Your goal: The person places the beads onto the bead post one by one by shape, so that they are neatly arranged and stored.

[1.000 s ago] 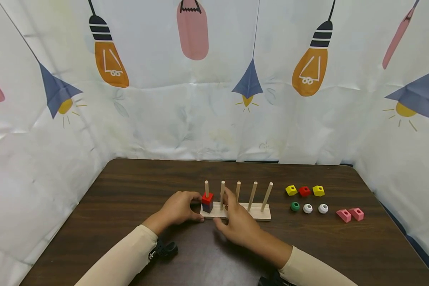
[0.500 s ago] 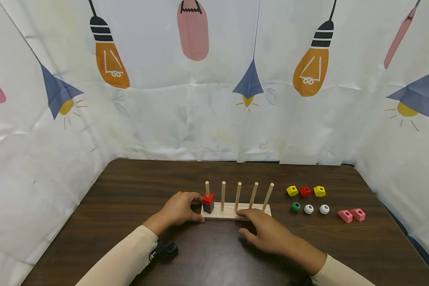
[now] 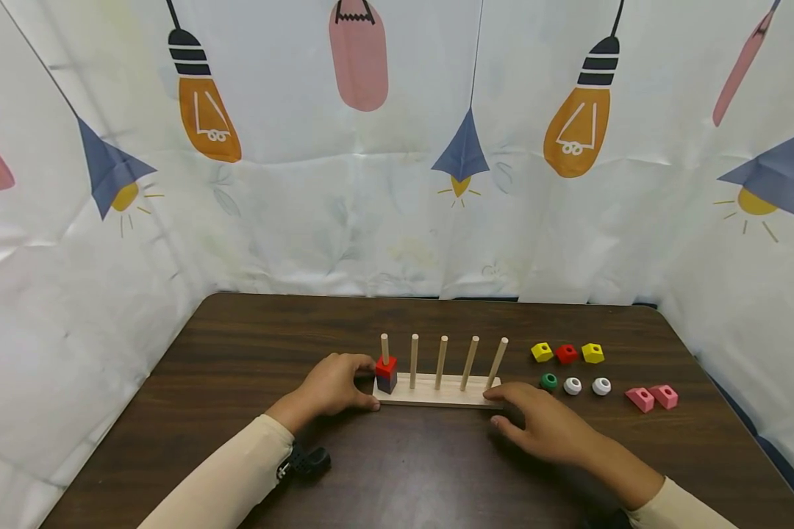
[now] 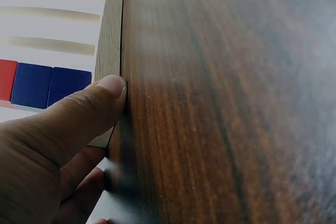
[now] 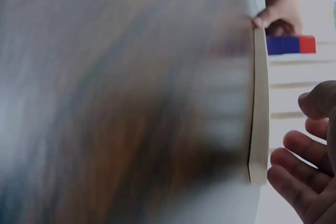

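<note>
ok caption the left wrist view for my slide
Left hand grips a pale wooden peg base bearing two stacked dark-blue cubes topped by one red cube.

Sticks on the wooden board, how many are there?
5. The first stick pokes up through the stacked blocks at the board's left end. To its right stand the bare second, third, fourth and fifth.

A white curtain [image 3: 370,228] printed with lamps [image 3: 461,143] hangs behind a dark brown table [image 3: 265,334].
</note>
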